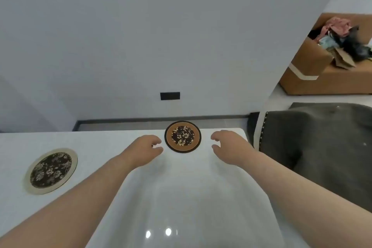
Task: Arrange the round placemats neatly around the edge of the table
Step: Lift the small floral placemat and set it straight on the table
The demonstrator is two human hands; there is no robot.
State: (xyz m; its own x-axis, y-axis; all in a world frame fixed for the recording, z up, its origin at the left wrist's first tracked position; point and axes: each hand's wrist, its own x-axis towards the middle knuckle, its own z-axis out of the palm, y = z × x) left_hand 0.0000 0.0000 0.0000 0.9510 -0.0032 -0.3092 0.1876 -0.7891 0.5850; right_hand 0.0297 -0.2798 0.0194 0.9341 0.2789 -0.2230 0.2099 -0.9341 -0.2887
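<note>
A round brown placemat (182, 136) with a dark floral centre lies flat at the far edge of the white table (181, 197). A second round placemat (51, 170), cream-rimmed with a dark floral centre, lies near the table's left side. My left hand (144, 150) hovers just left of the brown placemat, fingers curled and apart, holding nothing. On the other side of that mat, a short gap away, my right hand (228, 146) is likewise empty with its fingers loosely spread.
A dark grey upholstered chair (314, 147) stands against the table's right side. A grey wall with a black outlet (170, 96) rises behind the far edge. A cardboard box (322, 66) of clothes sits on the floor at the back right.
</note>
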